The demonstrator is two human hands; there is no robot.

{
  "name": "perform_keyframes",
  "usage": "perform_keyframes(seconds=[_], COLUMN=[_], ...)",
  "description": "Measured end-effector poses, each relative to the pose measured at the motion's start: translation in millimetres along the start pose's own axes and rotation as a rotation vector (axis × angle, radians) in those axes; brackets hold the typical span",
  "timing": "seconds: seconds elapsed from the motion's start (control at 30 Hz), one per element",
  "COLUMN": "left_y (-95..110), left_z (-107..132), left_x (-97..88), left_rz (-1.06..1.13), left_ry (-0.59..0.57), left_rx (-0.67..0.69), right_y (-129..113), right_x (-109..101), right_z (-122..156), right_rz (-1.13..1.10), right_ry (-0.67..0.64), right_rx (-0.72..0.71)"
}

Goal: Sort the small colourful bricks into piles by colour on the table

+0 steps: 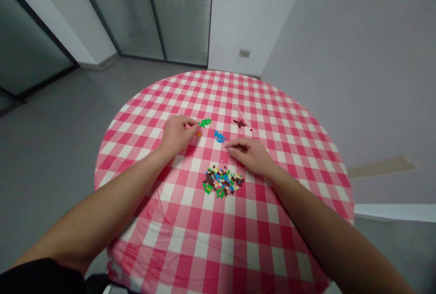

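Observation:
A round table (218, 239) with a red-and-white checked cloth fills the middle of the view. A mixed heap of small coloured bricks (222, 181) lies near its centre. Farther back lie three small sorted groups: green bricks (205, 123), blue bricks (220, 137) and brown bricks (240, 124). My left hand (177, 134) rests on the cloth with fingers curled, its fingertips right beside the green group; a small yellow piece shows under them. My right hand (248, 152) lies just behind the heap, fingers curled in, near the blue group. What its fingers hold, if anything, is hidden.
A tiny red piece (251, 129) lies right of the brown group. Grey floor surrounds the table. Glass partitions with blinds stand at the back left, and a pale wall runs along the right, close to the table's edge.

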State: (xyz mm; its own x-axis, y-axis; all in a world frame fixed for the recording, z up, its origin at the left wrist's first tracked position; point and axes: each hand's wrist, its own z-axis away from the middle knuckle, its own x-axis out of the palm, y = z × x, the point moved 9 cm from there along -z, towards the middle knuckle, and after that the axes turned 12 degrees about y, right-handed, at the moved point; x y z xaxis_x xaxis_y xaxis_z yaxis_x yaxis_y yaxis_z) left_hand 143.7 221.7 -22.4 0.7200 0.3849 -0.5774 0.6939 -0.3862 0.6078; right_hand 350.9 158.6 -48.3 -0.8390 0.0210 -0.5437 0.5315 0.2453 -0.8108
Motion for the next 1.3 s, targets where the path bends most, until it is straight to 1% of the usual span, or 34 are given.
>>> perform_keyframes(seconds=[0.07,0.17,0.33,0.57,0.63,0.8,0.93,1.0,1.13,1.3], left_y=[-20.3,-32.5,-30.2,-31.8,-32.8,-34.1,-34.2,-33.8,-33.2,-30.6], left_z=[-3.6,-3.7,-2.9,-3.5,-3.6,-3.6,-3.5,-3.4,-3.4,-4.0], left_x=[3.2,10.4,13.3,14.1,14.1,13.9,13.6,13.0,9.2,0.2], left_rz=[-0.088,-0.172,-0.245,-0.265,-0.26,-0.253,-0.254,-0.245,-0.187,-0.086], left_ry=[-0.029,-0.093,-0.106,-0.108,-0.101,-0.086,-0.085,-0.083,-0.048,0.053], left_rx=[-0.083,-0.106,-0.084,-0.088,-0.09,-0.093,-0.101,-0.109,-0.155,-0.207], right_y=[0.4,-1.7,-6.0,-3.8,-5.7,-16.9,-20.2,-22.4,-24.9,-23.2], right_x=[1.3,3.4,5.1,5.4,6.0,13.3,17.1,18.7,19.1,19.8], right_z=[0.2,0.5,1.7,3.7,5.1,14.6,20.2,22.0,22.3,21.5], right_rz=[-0.001,0.004,0.028,0.061,0.104,0.16,0.158,0.162,0.198,0.246], right_ry=[-0.013,-0.046,-0.095,-0.16,-0.211,-0.415,-0.492,-0.508,-0.485,-0.449], right_rx=[-0.005,-0.021,-0.055,-0.042,-0.051,-0.126,-0.132,-0.144,-0.15,-0.132])
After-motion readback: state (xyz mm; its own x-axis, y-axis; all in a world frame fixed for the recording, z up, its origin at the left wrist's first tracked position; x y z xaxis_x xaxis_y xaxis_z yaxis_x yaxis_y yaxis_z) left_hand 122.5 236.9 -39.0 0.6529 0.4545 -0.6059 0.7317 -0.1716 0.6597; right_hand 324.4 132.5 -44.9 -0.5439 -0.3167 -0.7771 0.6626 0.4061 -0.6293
